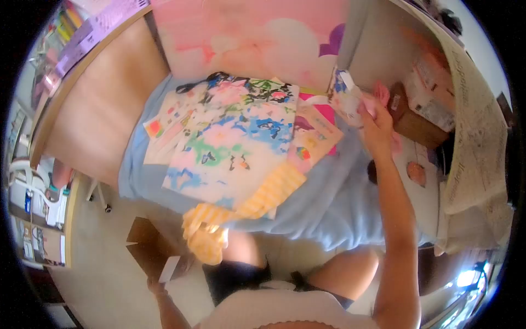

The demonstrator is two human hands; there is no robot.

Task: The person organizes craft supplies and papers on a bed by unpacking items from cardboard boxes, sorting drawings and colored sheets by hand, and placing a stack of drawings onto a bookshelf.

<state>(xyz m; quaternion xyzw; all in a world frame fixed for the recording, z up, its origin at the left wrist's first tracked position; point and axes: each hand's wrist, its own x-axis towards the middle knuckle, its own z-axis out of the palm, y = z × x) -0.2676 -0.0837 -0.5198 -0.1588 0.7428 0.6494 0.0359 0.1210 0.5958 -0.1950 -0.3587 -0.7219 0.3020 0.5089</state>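
My right hand point(377, 123) is closed around the edge of a patterned item point(346, 101) with a white flap, at the right end of the bed. Low on the left, my left hand point(156, 286) grips an open brown cardboard box point(150, 249) with a white flap, held over the floor. Between my hands, painted sheets point(230, 142) with flowers and butterflies lie on the blue bedding point(329, 192). A yellow striped cloth point(274, 189) is draped over the bed's front edge near my knee.
Behind the right hand stand a brown box point(411, 118) and a white package point(433, 88). A wooden panel point(104, 98) closes off the left side. Shelves with small items point(44, 203) are at the far left. A cloth with writing point(476, 131) hangs at the right.
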